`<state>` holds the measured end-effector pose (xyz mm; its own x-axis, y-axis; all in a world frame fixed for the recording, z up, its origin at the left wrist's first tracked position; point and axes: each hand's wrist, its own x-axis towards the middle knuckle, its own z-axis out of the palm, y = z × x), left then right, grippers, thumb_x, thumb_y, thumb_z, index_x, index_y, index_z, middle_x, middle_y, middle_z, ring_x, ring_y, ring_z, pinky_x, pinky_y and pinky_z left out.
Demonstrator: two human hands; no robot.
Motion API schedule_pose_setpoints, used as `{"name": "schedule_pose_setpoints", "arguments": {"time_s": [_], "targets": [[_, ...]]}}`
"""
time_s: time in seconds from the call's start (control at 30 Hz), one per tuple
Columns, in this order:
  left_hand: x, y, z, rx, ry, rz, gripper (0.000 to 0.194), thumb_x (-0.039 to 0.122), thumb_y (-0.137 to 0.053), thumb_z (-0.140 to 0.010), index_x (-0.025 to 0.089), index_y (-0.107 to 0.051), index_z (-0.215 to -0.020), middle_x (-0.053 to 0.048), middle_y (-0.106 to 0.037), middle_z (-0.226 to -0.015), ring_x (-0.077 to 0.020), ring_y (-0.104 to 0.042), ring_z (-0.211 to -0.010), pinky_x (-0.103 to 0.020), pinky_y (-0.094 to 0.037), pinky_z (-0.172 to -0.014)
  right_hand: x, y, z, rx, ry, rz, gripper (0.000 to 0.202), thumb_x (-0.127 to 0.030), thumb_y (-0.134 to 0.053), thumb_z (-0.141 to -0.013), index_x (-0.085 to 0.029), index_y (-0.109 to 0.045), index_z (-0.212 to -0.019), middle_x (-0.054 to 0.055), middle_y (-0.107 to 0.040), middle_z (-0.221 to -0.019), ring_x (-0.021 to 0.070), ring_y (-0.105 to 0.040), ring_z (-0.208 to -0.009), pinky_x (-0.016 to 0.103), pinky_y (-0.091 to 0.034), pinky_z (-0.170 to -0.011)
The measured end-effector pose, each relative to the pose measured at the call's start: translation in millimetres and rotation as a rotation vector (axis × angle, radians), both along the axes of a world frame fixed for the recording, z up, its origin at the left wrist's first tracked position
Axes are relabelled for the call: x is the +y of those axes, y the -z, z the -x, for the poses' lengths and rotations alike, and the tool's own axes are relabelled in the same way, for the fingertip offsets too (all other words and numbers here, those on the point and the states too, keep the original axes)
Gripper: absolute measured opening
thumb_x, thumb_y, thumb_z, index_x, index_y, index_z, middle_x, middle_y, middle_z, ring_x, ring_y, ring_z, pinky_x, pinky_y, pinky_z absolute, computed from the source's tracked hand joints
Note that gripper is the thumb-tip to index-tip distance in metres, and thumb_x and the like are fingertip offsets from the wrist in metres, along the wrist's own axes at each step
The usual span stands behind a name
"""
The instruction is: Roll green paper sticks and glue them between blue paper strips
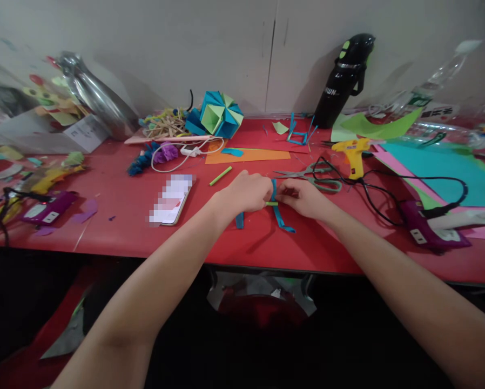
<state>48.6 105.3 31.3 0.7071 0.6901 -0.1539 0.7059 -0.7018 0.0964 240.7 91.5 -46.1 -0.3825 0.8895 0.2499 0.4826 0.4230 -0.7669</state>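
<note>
Edge/room: bare red desk (pixel 226 251) btwn hands & near edge; phone (pixel 176 200) L, scissors (pixel 327 181) close beyond R hand (pixel 303 199).
Blue strip (pixel 280 217): btwn hands, long axis near-far, near end bent R; green roll (pixel 271 203) crosswise.
Grip: L hand (pixel 254 192) pinching strip/roll area; R fingertips together at strip.
Room: pale wall (pixel 210 46) behind.

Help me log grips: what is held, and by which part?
A blue paper strip, by its upper part, at the fingertips of the right hand; the grip of the left hand is hidden.
</note>
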Motion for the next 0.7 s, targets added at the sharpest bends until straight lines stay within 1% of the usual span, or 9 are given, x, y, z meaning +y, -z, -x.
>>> {"name": "schedule_pose_setpoints", "arguments": {"time_s": [0.17, 0.3, 0.37, 0.47, 0.6, 0.7], "targets": [[-1.4, -1.2, 0.9, -0.011, -0.014, 0.014, 0.014, 0.022, -0.06, -0.078, 0.021, -0.073, -0.083, -0.006, -0.075, -0.088, -0.0239, -0.066, -0.086, -0.035, -0.038, -0.079, -0.9, -1.5, 0.3, -0.019, 0.01, 0.006, 0.01, -0.028, -0.062, -0.082, -0.019, -0.06, -0.076, 0.001, -0.061, -0.072, 0.016, -0.053, -0.065, 0.03, -0.043, -0.064], [-0.6, -0.1, 1.9, -0.018, -0.01, 0.013, 0.016, 0.016, -0.059, -0.075, 0.021, -0.073, -0.082, -0.005, -0.075, -0.084, -0.0232, -0.066, -0.086, -0.034, -0.039, -0.079, -1.7, -2.6, -0.3, -0.028, 0.013, 0.007, 0.013, -0.03, -0.062, -0.083, -0.02, -0.059, -0.075, 0.001, -0.06, -0.071, 0.0164, -0.053, -0.066, 0.031, -0.043, -0.064], [-0.4, -0.5, 2.4, -0.024, -0.005, 0.014, 0.017, 0.015, -0.058, -0.075, 0.021, -0.073, -0.082, -0.005, -0.074, -0.083, -0.0228, -0.066, -0.085, -0.034, -0.039, -0.079, -1.8, -2.8, -0.3, -0.039, 0.007, -0.008, 0.013, -0.03, -0.061, -0.083, -0.02, -0.058, -0.075, 0.001, -0.059, -0.071, 0.0166, -0.052, -0.066, 0.031, -0.042, -0.064], [-1.0, -2.3, 3.1, -0.034, -0.006, 0.031, 0.015, 0.017, -0.059, -0.077, 0.021, -0.073, -0.081, -0.005, -0.074, -0.083, -0.023, -0.067, -0.084, -0.034, -0.039, -0.078, -1.6, -3.2, -0.2, -0.052, -0.001, -0.019, 0.01, -0.028, -0.059, -0.084, -0.021, -0.058, -0.076, 0.001, -0.058, -0.072, 0.017, -0.052, -0.067, 0.031, -0.042, -0.065], [-1.1, -3.6, 3.8, -0.023, -0.007, 0.032, 0.019, 0.013, -0.058, -0.073, 0.022, -0.073, -0.08, -0.004, -0.075, -0.084, -0.0233, -0.067, -0.085, -0.034, -0.038, -0.077, -1.5, -4.3, -0.4, -0.066, -0.01, -0.012, 0.009, -0.026, -0.058, -0.084, -0.021, -0.057, -0.077, 0.001, -0.058, -0.072, 0.017, -0.052, -0.068, 0.031, -0.042, -0.066], [-0.3, -3.4, 3.8, -0.014, -0.007, 0.023, 0.02, 0.013, -0.057, -0.072, 0.022, -0.074, -0.08, -0.005, -0.075, -0.084, -0.0236, -0.067, -0.086, -0.034, -0.038, -0.077, -1.5, -4.3, -0.5, -0.057, -0.016, -0.018, 0.01, -0.026, -0.058, -0.084, -0.021, -0.055, -0.076, 0.001, -0.057, -0.072, 0.0166, -0.052, -0.068, 0.03, -0.042, -0.066]]}}
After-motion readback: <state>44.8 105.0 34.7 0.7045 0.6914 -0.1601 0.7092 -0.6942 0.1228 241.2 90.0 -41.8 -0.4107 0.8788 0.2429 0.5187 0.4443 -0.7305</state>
